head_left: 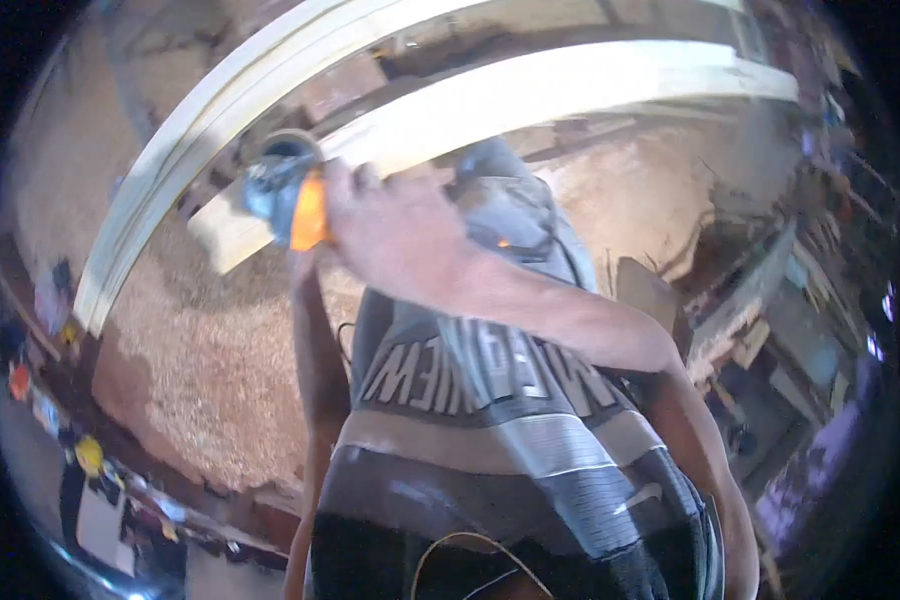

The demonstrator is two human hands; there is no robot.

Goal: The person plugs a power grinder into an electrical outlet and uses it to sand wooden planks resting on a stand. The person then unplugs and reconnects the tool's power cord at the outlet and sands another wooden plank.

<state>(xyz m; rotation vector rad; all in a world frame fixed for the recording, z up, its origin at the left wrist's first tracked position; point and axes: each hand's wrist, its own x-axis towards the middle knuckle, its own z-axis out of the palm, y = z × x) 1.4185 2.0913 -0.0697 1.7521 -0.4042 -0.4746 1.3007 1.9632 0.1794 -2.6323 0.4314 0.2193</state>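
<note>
A power tool with an orange and blue-grey body [308, 212] sits over the near end of a pale wooden beam [530, 95]. Motion blur hides its exact kind; a round rim shows at its top. My right hand [395, 215] reaches across my body, its fingers wrapped over the orange part. Just below the tool is my left hand [304, 262], mostly covered by it, so its fingers do not show. The beam's cut end [232, 235] sticks out to the left, beneath the tool.
A second group of long pale boards [160, 190] curves along the left and top. Wood shavings [230, 400] cover the ground at the left, and sawdust [640, 195] lies at the right. Wood scraps [760, 340] are piled at far right. Assorted items [90, 455] line the lower left.
</note>
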